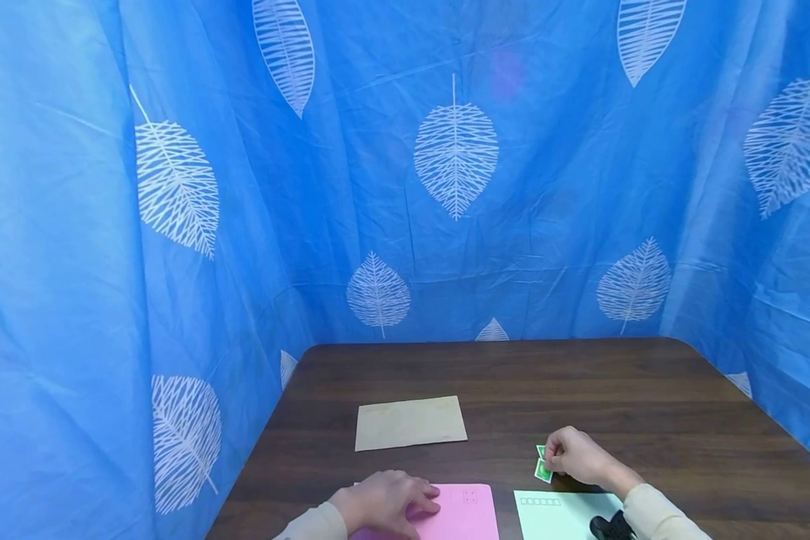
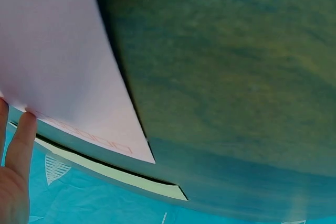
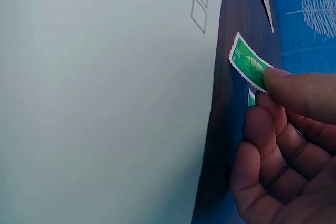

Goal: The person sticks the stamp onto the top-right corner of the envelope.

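Note:
A pink envelope (image 1: 469, 517) with a printed stamp box lies at the front of the table, my left hand (image 1: 388, 501) resting on it with fingers spread. In the left wrist view, fingertips touch the edge of that envelope (image 2: 68, 66). Between thumb and fingers, my right hand (image 1: 580, 456) pinches a green postage stamp (image 3: 249, 64) with a white perforated edge. Part of another green stamp (image 3: 251, 97) shows behind it. Just in front of the right hand lies a pale green envelope (image 1: 553, 514) with a row of printed boxes.
A tan envelope (image 1: 412, 424) lies farther back on the dark wooden table (image 1: 553, 375). Something black (image 1: 613, 527) sits by the right wrist, over the pale green envelope. Blue curtains (image 1: 445, 247) with white leaf prints hang behind the table and at its sides.

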Available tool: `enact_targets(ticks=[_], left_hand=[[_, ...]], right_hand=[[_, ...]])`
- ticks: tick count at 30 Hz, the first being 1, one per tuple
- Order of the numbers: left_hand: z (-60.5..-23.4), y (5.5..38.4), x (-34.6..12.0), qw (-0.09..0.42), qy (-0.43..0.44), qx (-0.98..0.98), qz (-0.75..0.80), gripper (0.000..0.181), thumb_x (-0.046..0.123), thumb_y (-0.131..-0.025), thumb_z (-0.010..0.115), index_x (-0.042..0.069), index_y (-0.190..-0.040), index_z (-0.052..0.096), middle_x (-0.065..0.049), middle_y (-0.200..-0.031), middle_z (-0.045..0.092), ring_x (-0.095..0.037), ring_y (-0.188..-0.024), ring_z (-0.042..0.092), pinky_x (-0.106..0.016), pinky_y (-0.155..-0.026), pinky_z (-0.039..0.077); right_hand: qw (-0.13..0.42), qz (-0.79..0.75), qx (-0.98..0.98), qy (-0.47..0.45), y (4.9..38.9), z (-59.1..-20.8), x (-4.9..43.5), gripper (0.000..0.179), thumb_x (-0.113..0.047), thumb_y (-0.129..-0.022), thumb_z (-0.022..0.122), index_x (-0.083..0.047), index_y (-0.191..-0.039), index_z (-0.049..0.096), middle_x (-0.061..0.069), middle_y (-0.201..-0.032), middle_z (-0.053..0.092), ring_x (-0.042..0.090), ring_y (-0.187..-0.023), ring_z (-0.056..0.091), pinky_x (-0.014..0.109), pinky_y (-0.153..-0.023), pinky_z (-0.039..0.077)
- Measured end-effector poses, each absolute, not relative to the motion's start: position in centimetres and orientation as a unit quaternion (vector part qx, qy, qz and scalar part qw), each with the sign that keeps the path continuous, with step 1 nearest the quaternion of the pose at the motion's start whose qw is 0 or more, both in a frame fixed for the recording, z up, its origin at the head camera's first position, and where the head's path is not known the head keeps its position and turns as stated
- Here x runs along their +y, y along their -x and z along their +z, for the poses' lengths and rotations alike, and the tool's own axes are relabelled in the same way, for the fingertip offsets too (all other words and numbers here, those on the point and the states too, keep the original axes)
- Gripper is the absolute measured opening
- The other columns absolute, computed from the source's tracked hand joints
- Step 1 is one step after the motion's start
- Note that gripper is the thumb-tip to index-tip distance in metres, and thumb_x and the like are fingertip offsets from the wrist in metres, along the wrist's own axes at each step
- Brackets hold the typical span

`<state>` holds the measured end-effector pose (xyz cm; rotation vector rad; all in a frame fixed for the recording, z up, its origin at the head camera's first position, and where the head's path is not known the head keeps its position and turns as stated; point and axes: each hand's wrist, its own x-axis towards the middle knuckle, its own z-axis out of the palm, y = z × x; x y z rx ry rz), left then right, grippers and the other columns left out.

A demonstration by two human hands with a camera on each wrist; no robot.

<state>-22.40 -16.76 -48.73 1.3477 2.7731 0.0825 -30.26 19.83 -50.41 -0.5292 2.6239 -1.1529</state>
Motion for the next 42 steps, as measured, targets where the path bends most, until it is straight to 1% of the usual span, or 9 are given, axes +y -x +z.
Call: enact_targets(ticks=[3, 8, 15, 21, 28, 36, 42], left_hand=[[-48.6, 22.7, -16.7, 0.023, -0.437, 0.899, 0.013, 0.049, 0.046, -0.078, 0.082, 0.029, -0.123, 0.073, 0.011, -0.132, 0.067, -0.006, -0.122, 0.063, -0.019, -0.095, 0.051], [-48.8, 23.6, -16.6, 0.005, -0.441, 0.898, -0.016, 0.053, 0.052, -0.076, 0.081, 0.029, -0.122, 0.073, 0.011, -0.130, 0.068, -0.004, -0.123, 0.062, -0.019, -0.098, 0.049], [-49.0, 24.4, -16.8, 0.012, -0.426, 0.905, -0.005, 0.052, 0.051, -0.075, 0.082, 0.027, -0.120, 0.074, 0.009, -0.130, 0.069, -0.004, -0.119, 0.064, -0.018, -0.097, 0.050], [-48.8, 24.8, -16.7, 0.023, -0.414, 0.910, -0.001, 0.052, 0.051, -0.075, 0.082, 0.027, -0.121, 0.074, 0.010, -0.130, 0.069, -0.005, -0.119, 0.064, -0.019, -0.098, 0.049], [-48.8, 24.8, -16.6, 0.029, -0.402, 0.915, 0.007, 0.052, 0.050, -0.073, 0.084, 0.028, -0.120, 0.075, 0.010, -0.129, 0.069, -0.004, -0.118, 0.065, -0.018, -0.098, 0.049], [-49.2, 25.0, -16.6, 0.012, -0.418, 0.909, 0.006, 0.052, 0.050, -0.073, 0.084, 0.027, -0.119, 0.075, 0.009, -0.127, 0.070, -0.004, -0.115, 0.066, -0.017, -0.097, 0.049], [-49.3, 25.2, -16.6, 0.015, -0.415, 0.910, 0.006, 0.052, 0.050, -0.073, 0.083, 0.027, -0.119, 0.075, 0.009, -0.127, 0.070, -0.004, -0.115, 0.066, -0.016, -0.097, 0.049]], right_hand=[[0.120, -0.402, 0.889, 0.184, 30.4, -50.2, 19.9, 0.015, 0.006, -0.086, 0.065, -0.002, -0.074, 0.062, 0.000, -0.066, 0.053, 0.015, -0.061, 0.048, 0.022, -0.051, 0.037], [0.127, -0.413, 0.880, 0.199, 30.6, -49.7, 19.9, 0.013, 0.006, -0.087, 0.064, -0.001, -0.076, 0.061, -0.001, -0.064, 0.051, 0.014, -0.059, 0.047, 0.023, -0.051, 0.037], [0.117, -0.415, 0.878, 0.208, 31.0, -49.3, 19.3, 0.013, 0.004, -0.087, 0.067, -0.002, -0.076, 0.063, 0.000, -0.063, 0.052, 0.016, -0.059, 0.050, 0.026, -0.053, 0.042], [0.128, -0.426, 0.867, 0.223, 31.6, -48.8, 18.4, 0.013, 0.002, -0.088, 0.066, -0.001, -0.076, 0.064, -0.001, -0.064, 0.053, 0.014, -0.059, 0.050, 0.025, -0.052, 0.042], [0.156, -0.445, 0.852, 0.227, 32.1, -48.1, 16.5, 0.011, -0.001, -0.090, 0.068, -0.001, -0.079, 0.066, 0.001, -0.068, 0.057, 0.015, -0.060, 0.050, 0.029, -0.054, 0.044], [0.155, -0.447, 0.845, 0.250, 32.5, -47.9, 14.5, 0.010, -0.001, -0.089, 0.070, 0.000, -0.079, 0.067, 0.006, -0.071, 0.062, 0.017, -0.063, 0.053, 0.032, -0.059, 0.048], [0.160, -0.453, 0.836, 0.265, 32.9, -48.1, 13.2, 0.010, -0.001, -0.089, 0.071, 0.000, -0.079, 0.068, 0.004, -0.072, 0.063, 0.018, -0.065, 0.055, 0.033, -0.061, 0.050]])
